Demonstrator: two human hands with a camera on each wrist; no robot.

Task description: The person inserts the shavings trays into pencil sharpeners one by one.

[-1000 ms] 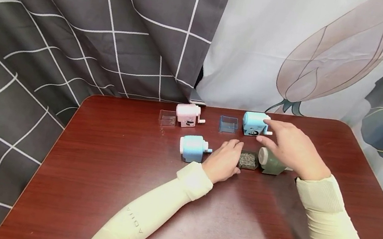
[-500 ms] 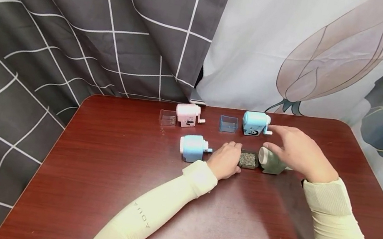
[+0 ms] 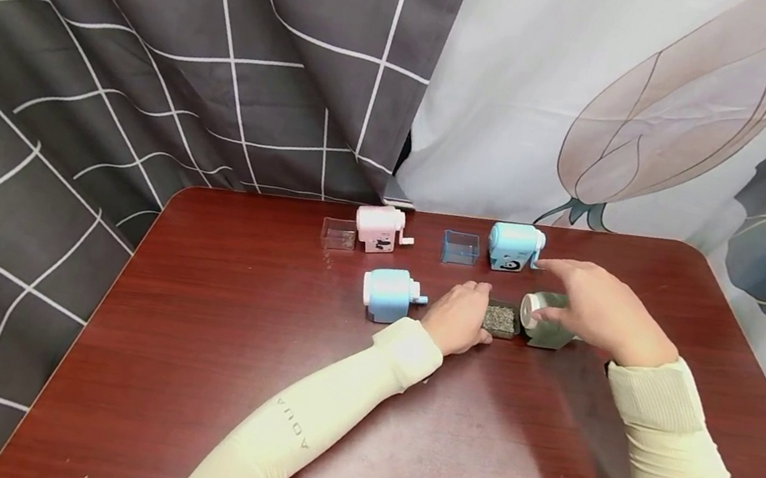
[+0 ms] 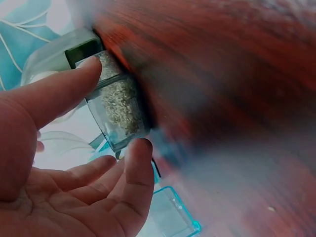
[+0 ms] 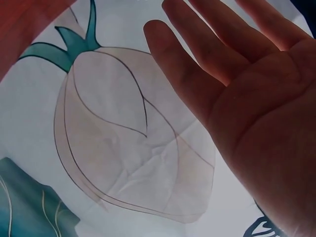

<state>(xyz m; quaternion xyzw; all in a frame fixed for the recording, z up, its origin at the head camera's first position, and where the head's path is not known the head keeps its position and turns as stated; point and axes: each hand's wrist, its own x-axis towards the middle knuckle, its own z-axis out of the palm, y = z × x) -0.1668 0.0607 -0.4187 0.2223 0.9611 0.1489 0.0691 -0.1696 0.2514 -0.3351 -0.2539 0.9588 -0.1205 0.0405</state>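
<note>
Green plastic sharpener [image 3: 548, 335] has its tray [image 3: 500, 321] just beside it, seemingly drawn out but unemptied, pinched by the left hand [image 3: 458, 318]. The right hand [image 3: 602, 312] hovers near, fingers extended, holding nothing.

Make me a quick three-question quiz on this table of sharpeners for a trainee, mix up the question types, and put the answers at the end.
1. Multiple choice: what is in the tray at the left hand?
a) coins
b) shavings
c) paper clips

2. True or false: in the head view, the pink pencil sharpener is left of the blue tray.

3. Count: how many sharpeners are on the table?

Key
1. b
2. True
3. Four: the pink one, the far blue sharpener, the near blue sharpener and the green sharpener.
</note>
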